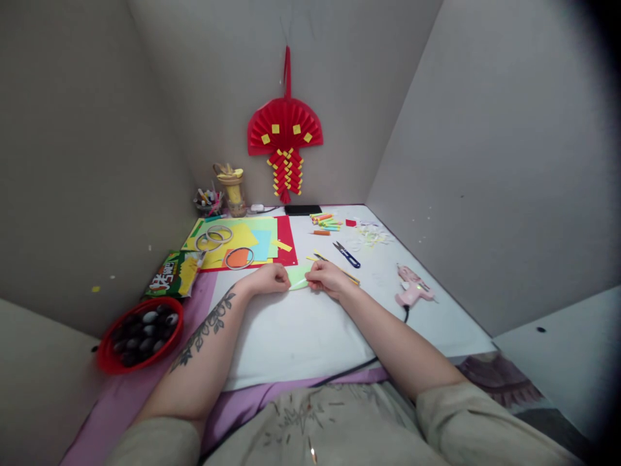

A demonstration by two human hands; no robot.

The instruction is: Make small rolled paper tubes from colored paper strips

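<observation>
The light green paper piece (298,276) lies on the white desk (301,336) a little past its middle, pinched between your two hands. Your left hand (268,279) is curled closed on the paper's left edge, and your right hand (326,278) is closed on its right edge, fingertips meeting the paper near a thin yellow strip (339,270) that runs out from under that hand toward the right. Just beyond your right hand, blue-handled thread snips (346,254) lie on the desk. Toward the far left corner a stack of coloured paper sheets (252,241) carries three tape rolls (219,234). Behind it, against the back edge, stand a glass jar (234,189) and a cup of pens (208,200). Small rolled paper tubes (326,222) sit near the back edge's middle, with white paper cutouts (372,234) to their right. A pink glue gun (411,286) rests near the right edge, its black cord running toward the near edge. Off the left edge, a red bowl (107,361) holds dark rounded pieces, a snack packet (174,273) beyond it. A red paper fan ornament (285,133) hangs on the back wall.
</observation>
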